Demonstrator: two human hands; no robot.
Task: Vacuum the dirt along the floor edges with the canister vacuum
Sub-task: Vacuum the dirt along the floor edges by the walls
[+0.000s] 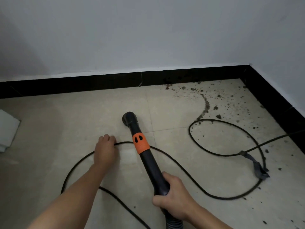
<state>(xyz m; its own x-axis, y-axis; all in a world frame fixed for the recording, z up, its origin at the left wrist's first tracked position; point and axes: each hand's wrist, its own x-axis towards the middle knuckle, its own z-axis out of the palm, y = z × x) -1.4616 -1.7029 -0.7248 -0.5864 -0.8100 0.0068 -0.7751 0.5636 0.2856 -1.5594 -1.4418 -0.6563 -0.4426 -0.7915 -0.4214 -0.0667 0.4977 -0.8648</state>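
Nearest, at 5 o'clock, the right hand (171, 195) wraps its fingers fully around the black vacuum wand (148, 164). Ahead, the left hand (104, 149) curls its fingers over the power cord (181, 167), which loops under the wand. The nozzle (129, 118) is over bare floor tile (66, 123). The dirt (212, 104) lies at 1 o'clock by the corner baseboard (272, 100). 1 cord loop lies in that dirt, so it could snag the nozzle or drag grit outward.
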